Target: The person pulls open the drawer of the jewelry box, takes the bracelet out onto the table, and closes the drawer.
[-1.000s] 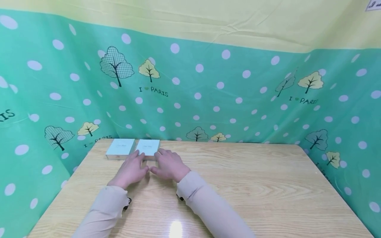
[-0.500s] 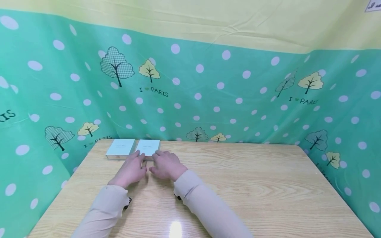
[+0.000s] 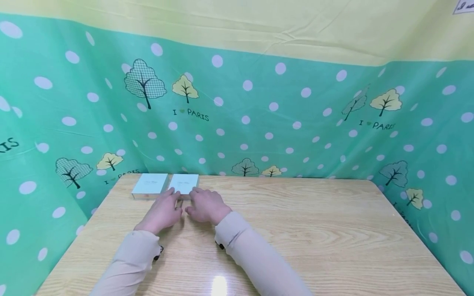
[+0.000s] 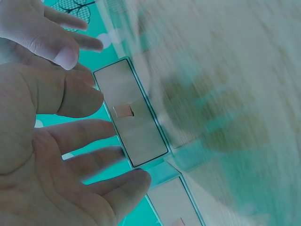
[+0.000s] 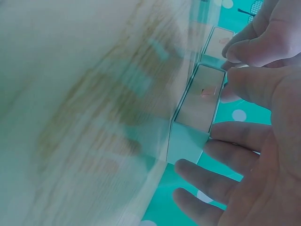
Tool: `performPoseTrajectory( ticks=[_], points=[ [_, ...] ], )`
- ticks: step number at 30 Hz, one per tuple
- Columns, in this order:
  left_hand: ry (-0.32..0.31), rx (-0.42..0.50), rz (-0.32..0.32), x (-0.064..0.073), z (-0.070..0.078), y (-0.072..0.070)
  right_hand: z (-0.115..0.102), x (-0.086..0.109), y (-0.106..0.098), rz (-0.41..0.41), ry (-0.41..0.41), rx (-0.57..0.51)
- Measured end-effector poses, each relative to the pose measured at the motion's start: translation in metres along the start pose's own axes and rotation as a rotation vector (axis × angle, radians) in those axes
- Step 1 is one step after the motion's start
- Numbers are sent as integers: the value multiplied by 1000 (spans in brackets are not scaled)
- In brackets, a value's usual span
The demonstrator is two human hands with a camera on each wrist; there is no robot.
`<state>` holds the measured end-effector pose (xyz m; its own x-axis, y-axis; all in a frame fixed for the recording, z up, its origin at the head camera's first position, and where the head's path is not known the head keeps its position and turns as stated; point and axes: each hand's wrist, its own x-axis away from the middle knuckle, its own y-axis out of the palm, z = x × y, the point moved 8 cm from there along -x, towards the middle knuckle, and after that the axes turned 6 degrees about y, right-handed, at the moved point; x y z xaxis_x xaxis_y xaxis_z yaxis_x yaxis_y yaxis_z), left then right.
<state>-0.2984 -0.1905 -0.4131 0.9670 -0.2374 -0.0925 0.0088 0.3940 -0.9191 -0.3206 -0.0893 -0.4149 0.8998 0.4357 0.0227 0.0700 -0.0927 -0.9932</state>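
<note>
Two flat pale-blue boxes lie side by side at the back left of the table, a left box (image 3: 150, 183) and a right box (image 3: 184, 183). My left hand (image 3: 163, 209) has its fingertips at the right box's near left corner. At that box's near right corner, my right hand (image 3: 207, 206) rests fingertips on the top edge. Both thumbs point toward each other in front of the box. A small pinkish tab (image 4: 123, 111) shows on its front face in the left wrist view. Fingers of both hands are spread and loosely extended.
The wooden table (image 3: 314, 230) stretches away to the right of the boxes. A green dotted curtain (image 3: 259, 115) with printed trees hangs right behind and along both sides. A bright light reflection lies near the table's front.
My right hand has shifted slightly left along the right box's front edge, and its fingers have come onto the top corner. My left hand and both boxes stay nearly still.
</note>
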Motion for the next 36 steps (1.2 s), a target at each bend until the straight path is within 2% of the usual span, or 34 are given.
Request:
performPoseTrajectory(
  ticks=[9,19,27,36],
  points=[
    [4,-13,-7,2,0,-1,-1,3,3,-20,-9,-7],
    [20,-28,2,3,3,0,0,7,3,-8,-21,-20],
    [14,-22,-21,5,7,0,3,11,2,-17,-29,7],
    [29,-26,-7,8,12,1,2,15,1,-13,-47,19]
  ],
)
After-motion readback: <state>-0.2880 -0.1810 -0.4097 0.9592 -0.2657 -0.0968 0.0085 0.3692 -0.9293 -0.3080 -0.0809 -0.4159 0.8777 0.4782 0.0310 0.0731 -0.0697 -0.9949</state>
